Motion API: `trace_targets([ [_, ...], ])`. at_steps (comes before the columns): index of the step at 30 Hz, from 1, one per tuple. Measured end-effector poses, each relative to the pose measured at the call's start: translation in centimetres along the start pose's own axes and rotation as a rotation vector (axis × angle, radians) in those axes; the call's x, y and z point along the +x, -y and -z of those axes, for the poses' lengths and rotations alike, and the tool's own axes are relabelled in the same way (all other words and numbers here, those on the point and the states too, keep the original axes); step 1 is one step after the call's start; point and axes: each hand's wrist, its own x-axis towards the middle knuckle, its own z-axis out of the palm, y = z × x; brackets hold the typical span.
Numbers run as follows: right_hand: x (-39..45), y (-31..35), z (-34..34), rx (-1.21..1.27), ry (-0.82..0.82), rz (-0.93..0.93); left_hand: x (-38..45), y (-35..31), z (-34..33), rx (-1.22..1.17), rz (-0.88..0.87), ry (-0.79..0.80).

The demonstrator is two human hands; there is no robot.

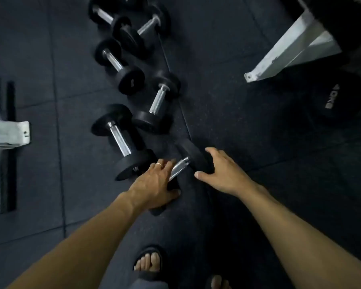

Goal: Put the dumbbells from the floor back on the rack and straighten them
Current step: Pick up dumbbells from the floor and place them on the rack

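Dumbbells are lying scattered on the dark rubber floor (227, 122), and the nearest dumbbell (180, 166) is sitting at about 6 o'clock from the others, just ahead of the person's sandalled foot (149, 262). Its bright bar is running from 7 o'clock up toward 1 o'clock between two black heads. The left hand (156, 182) is lying over the near head, fingers spread and thumb pressing the head's lower side, cupping it more than clenching. The right hand (219, 170) is curling over the far head, fingers draped on top and thumb reaching underneath; neither hand is wrapping the bar, and whether either is bearing weight I cannot tell.

Judging from this, the person is taking hold of this weight by both heads. Rubber heads are rounded and will likely be slipping under flat palms, so sliding the fingers fully beneath each head, or moving one hand onto the bar, looks wiser. Another dumbbell (123, 140) is lying just beside it at 10 o'clock, near the left knuckles, so lifting straight up should be sparing them a pinch. The rack's pale metal foot (283, 53) is standing well apart at 1 o'clock, so a carry is coming; keeping the load level and clear of those bare toes matters.
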Motion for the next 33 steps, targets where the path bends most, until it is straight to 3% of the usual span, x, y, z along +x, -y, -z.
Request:
trace_targets([
  [7,7.2,-2.8,-6.5,0.271,-0.170,0.033,6.3,3.6,-5.1,0.066,0.155,0.251],
  [10,8.0,-2.8,-7.2,0.324,-0.277,0.052,8.4,4.5,-4.9,-0.033,0.211,0.306],
  [14,8.3,-2.7,-7.3,0.325,-0.313,0.054,9.4,5.3,-4.5,-0.214,0.201,0.271],
  [19,7.6,-2.6,-6.8,0.262,-0.305,0.122,8.1,5.1,-5.2,-0.268,0.178,0.205],
  [26,1.0,0.5,-1.2,0.153,-0.242,0.162,1.9,1.3,-2.9,-0.525,0.170,0.168],
  [33,-10.6,7.2,9.7,0.117,-0.277,0.179,-6.8,-6.2,8.8,-0.536,0.085,0.171],
])
